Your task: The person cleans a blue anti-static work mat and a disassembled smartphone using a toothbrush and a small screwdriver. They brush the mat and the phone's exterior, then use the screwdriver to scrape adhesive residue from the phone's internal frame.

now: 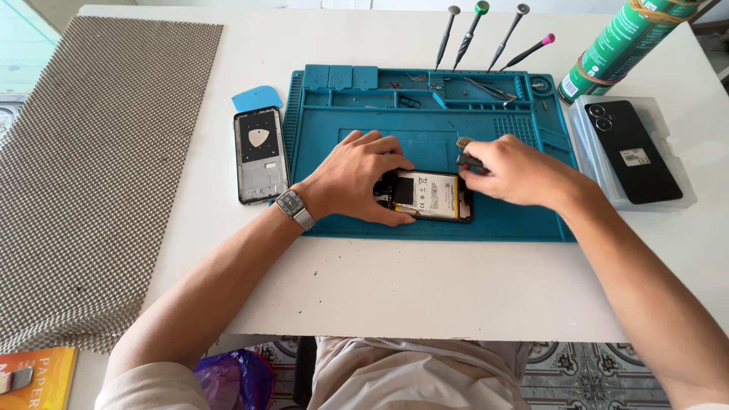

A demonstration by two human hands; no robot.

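Two hands work mid-frame over the opened phone (427, 196) on the blue mat (524, 220): left hand (358, 176) clamps its left end, right hand (510, 168) pinches a small tool (463, 150) at its right edge. Seemingly mid-disassembly; what follows wants a steady, gentle touch.

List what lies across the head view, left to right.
Grey woven mesh mat → opened phone frame → left hand → open phone showing its battery → right hand → black phone back cover in clear tray.
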